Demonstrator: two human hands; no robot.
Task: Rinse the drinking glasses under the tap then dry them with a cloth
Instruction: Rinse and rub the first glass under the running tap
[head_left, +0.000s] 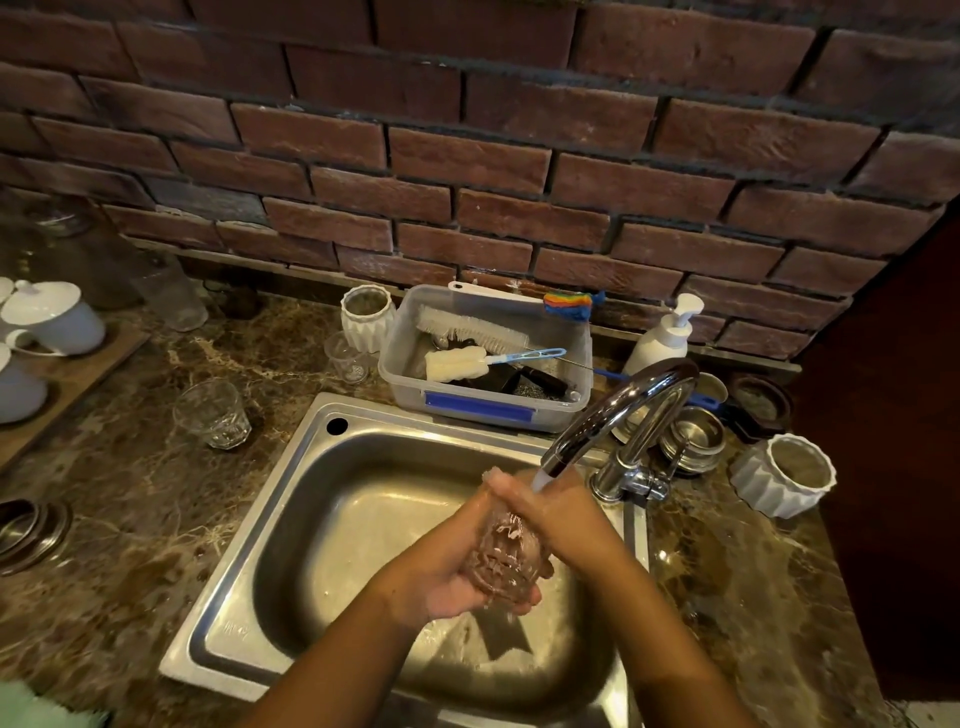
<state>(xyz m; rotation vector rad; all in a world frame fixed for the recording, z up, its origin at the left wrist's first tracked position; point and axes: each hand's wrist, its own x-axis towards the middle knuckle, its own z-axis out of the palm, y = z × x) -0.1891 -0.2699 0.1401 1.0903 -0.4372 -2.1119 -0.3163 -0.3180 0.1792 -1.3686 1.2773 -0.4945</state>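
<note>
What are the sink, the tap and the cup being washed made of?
The sink looks like brushed stainless steel: grey with a soft, dull shine. The tap seems polished chromed metal, mirror-bright. The drinking glass looks like clear glass, since you can see through it, though it could be clear plastic.

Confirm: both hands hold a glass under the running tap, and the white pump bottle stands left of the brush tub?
Wrong side: the head view shows the white pump bottle right of the brush tub. Left hand and right hand do hold the glass under the tap.
</note>
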